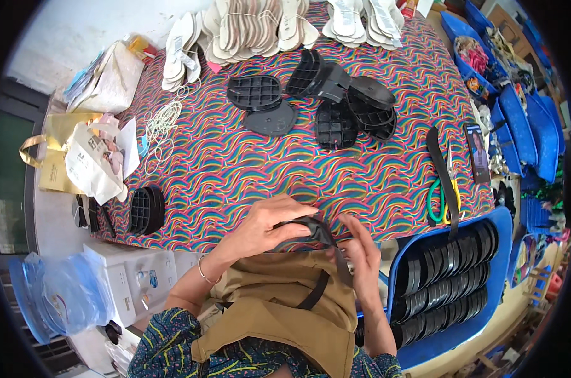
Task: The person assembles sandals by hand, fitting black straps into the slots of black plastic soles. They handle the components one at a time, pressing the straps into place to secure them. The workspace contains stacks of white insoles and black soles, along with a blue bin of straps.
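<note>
Above my lap, at the table's near edge, my left hand [273,220] pinches a black piece with a dark strip [337,247] running down from it; the fingers partly hide the piece. My right hand [361,252] is beside the strip, its fingers stretched and slightly apart. The strip's lower end hangs along the inner side of that hand, and the thumb is partly hidden. Another black strip [314,291] lies across the brown apron [260,283] on my lap. Farther away on the table are several black, grid-patterned heel pieces [255,92], some stacked or overlapping.
Bundled pale insoles [244,28] line the far edge. Green-and-yellow-handled scissors [450,195], a black strap [442,167] and a phone [478,153] lie right. A blue basket [501,252] holds rows of black pieces. At left are elastic bands [161,129], a heel stack [148,211] and bags [96,160].
</note>
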`<state>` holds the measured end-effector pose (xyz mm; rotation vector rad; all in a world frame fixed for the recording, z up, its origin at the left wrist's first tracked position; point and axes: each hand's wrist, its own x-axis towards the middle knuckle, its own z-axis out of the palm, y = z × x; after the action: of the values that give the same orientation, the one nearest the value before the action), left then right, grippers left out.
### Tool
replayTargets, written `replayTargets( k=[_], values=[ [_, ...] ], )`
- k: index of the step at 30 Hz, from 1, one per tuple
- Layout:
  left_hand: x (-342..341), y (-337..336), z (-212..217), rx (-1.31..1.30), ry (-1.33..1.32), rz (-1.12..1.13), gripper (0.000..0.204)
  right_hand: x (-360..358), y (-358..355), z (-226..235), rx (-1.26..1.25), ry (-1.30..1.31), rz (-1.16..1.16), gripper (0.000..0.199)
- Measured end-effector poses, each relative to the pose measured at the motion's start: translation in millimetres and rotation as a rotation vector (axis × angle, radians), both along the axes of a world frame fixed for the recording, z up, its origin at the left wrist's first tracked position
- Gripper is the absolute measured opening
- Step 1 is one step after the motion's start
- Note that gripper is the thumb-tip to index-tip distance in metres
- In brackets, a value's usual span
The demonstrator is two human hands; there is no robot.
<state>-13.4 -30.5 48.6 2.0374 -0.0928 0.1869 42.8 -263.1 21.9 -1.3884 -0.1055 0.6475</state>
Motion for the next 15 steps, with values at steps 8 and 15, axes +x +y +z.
replayTargets(
  k=[8, 15],
  values=[
    [3, 8, -3, -0.01, -0.008, -0.077, 0.035, 25, -8, -10, 0.023, 0.385, 0.281, 0.011],
    [1, 5, -8, 0.07, -0.071, -0.065, 0.033, 25, -20, 8, -0.165, -0.035, 0.208, 0.008]
  ],
)
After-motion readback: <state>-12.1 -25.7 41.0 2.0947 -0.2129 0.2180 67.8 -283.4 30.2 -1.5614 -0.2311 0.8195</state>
